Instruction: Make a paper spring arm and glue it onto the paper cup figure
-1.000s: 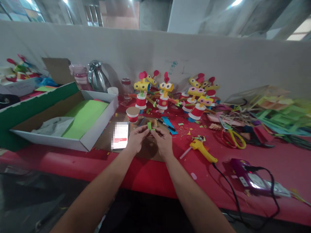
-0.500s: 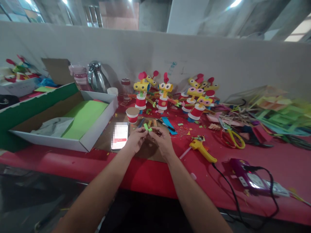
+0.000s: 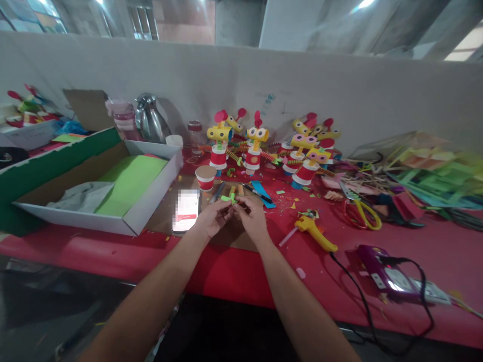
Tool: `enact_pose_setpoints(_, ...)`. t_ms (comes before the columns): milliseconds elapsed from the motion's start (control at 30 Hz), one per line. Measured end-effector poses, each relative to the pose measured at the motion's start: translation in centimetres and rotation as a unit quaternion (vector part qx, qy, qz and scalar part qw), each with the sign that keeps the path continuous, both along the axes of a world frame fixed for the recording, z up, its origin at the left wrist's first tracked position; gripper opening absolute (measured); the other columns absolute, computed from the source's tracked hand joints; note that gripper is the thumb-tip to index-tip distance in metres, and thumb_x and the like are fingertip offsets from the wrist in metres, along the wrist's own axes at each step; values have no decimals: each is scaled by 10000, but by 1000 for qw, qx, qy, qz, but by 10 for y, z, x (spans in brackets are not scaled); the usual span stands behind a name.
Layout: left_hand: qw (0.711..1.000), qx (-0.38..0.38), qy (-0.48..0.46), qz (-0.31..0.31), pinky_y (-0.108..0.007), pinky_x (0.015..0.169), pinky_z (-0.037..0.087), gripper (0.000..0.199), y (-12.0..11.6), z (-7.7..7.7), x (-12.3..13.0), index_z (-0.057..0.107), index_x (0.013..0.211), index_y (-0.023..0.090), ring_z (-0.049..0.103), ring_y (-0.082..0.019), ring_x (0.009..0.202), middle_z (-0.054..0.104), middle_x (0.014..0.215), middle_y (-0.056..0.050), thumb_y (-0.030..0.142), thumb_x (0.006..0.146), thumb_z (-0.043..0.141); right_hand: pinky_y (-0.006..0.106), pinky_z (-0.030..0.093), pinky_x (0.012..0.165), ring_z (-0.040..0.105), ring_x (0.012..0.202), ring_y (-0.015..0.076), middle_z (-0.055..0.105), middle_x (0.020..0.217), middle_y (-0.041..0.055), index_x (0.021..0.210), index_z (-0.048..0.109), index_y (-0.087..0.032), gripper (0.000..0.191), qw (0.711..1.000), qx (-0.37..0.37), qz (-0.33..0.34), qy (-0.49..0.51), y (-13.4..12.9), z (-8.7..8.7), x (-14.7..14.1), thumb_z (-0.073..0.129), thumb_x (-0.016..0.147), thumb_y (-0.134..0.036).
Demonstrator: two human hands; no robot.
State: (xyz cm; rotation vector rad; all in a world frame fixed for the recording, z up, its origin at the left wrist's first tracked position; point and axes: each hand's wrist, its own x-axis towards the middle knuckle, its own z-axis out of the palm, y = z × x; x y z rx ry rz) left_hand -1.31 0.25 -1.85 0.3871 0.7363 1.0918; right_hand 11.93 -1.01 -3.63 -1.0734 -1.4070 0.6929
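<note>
Between my fingertips is a small bright green paper strip (image 3: 228,199), creased or crossed in the middle. My left hand (image 3: 212,218) pinches it from the left. From the other side my right hand (image 3: 252,215) closes thumb and fingers on it. The fingers cover part of the strip, so its full shape is hidden. Below both hands lies a brown cardboard sheet (image 3: 241,242). A phone (image 3: 185,211) with a lit screen rests just left of my left hand. Beyond it stands a red and white paper cup (image 3: 206,180). A black pen (image 3: 256,192) lies past my right hand near a blue paper strip (image 3: 261,190).
Several cup figures with yellow heads (image 3: 257,134) stand at the back. To the right are a yellow glue gun (image 3: 316,235), scissors (image 3: 364,213), a purple power strip (image 3: 388,276) with black cable, and paper scraps (image 3: 433,176). An open box (image 3: 128,221) occupies the left, with a metal jug (image 3: 151,120) behind.
The green strip has turned between my fingers; its raised left arm now lies flatter. My left fingertips have dropped slightly. Objects on the table stay in place.
</note>
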Motion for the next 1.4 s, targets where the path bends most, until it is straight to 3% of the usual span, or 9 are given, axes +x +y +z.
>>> enact_pose_setpoints(133, 1000, 22, 6, 5, -174, 606, 515, 118, -3, 3, 2, 665, 763, 130, 620, -78, 630, 664, 704, -8, 38, 698, 702, 324, 512, 689, 615, 810, 199, 659, 990, 61, 910, 720, -234, 210, 1000, 16, -16, -17, -2, 1, -1, 672, 738, -345)
enact_pose_setpoints(300, 999, 12, 21, -32, -171, 571, 506, 200, -4, 4, 1, 694, 863, 134, 627, -85, 595, 669, 678, -16, 36, 689, 699, 382, 488, 880, 609, 964, 230, 682, 968, 55, 890, 727, -258, 158, 997, 56, -31, -36, -4, 0, -1, 607, 794, -297)
enact_pose_setpoints(400, 999, 23, 31, -35, -173, 572, 499, 208, -2, 2, -1, 701, 862, 132, 629, -90, 600, 671, 673, -19, 50, 672, 719, 386, 487, 897, 613, 970, 229, 684, 973, 56, 890, 733, -256, 158, 999, 46, -24, -12, -3, -3, -1, 626, 788, -310)
enact_pose_setpoints(567, 990, 111, 81, 21, -173, 610, 472, 306, 0, -2, 0, 718, 896, 134, 603, -70, 616, 678, 706, -7, 73, 602, 782, 351, 518, 815, 627, 898, 206, 664, 1009, 58, 989, 733, -238, 281, 998, -18, 12, 52, 0, -7, -2, 696, 749, -380)
enact_pose_setpoints(767, 972, 187, 134, 40, -238, 655, 461, 334, -3, -10, 0, 703, 874, 157, 594, -91, 617, 669, 709, 5, 200, 574, 843, 368, 491, 880, 617, 923, 204, 679, 945, 36, 880, 747, -229, 212, 997, -6, -3, 71, 2, -8, 0, 662, 789, -400)
enact_pose_setpoints(1067, 980, 158, 103, 56, -292, 748, 498, 279, -6, -4, 5, 662, 678, 130, 620, -121, 662, 661, 673, -4, 227, 520, 871, 358, 492, 842, 630, 872, 200, 704, 904, 41, 854, 738, -213, 209, 994, -17, -25, 102, 2, -10, -3, 666, 774, -393)
enact_pose_setpoints(1233, 984, 145, 95, 49, -320, 801, 501, 290, -6, -3, 6, 669, 660, 119, 634, -132, 676, 681, 682, -24, 216, 492, 884, 356, 494, 842, 632, 877, 203, 713, 895, 42, 858, 738, -208, 222, 995, -20, -36, 95, 0, -8, -4, 649, 785, -398)
enact_pose_setpoints(1400, 982, 147, 104, 61, -299, 757, 489, 277, -5, -5, 7, 672, 665, 117, 621, -125, 659, 674, 663, -21, 204, 502, 877, 355, 500, 838, 642, 860, 204, 723, 884, 37, 874, 740, -201, 254, 989, -53, -35, 130, -3, -6, -7, 668, 769, -421)
